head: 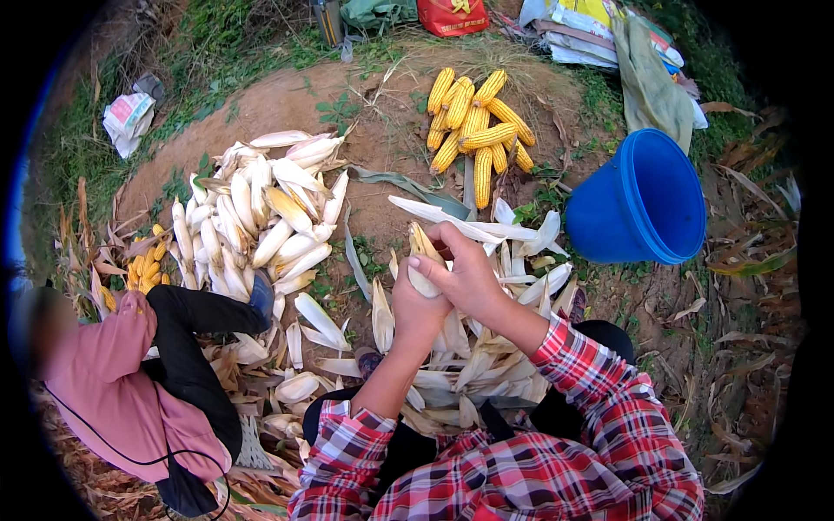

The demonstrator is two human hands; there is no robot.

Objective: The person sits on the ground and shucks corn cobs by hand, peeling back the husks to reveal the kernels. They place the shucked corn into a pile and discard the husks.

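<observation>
An ear of corn point(425, 285), wrapped in pale husk, is upright between my two hands. My left hand point(417, 312) is closed around its lower part. From the right, my right hand point(466, 264) pinches the husk near the tip with thumb and fingers. Beyond my hands, bare yellow corn cobs point(479, 124) lie in a heap on the soil. A larger pile of unhusked ears point(260, 208) is to the left. Loose husks point(469, 371) cover the ground beneath my hands and between my feet.
A blue plastic bucket point(599, 208) lies tilted at the right. At the left, a person in a pink top point(124, 391) sits beside more yellow cobs point(146, 267). Woven sacks point(580, 32), a red bag point(453, 16) and a green bag point(378, 13) are at the far edge.
</observation>
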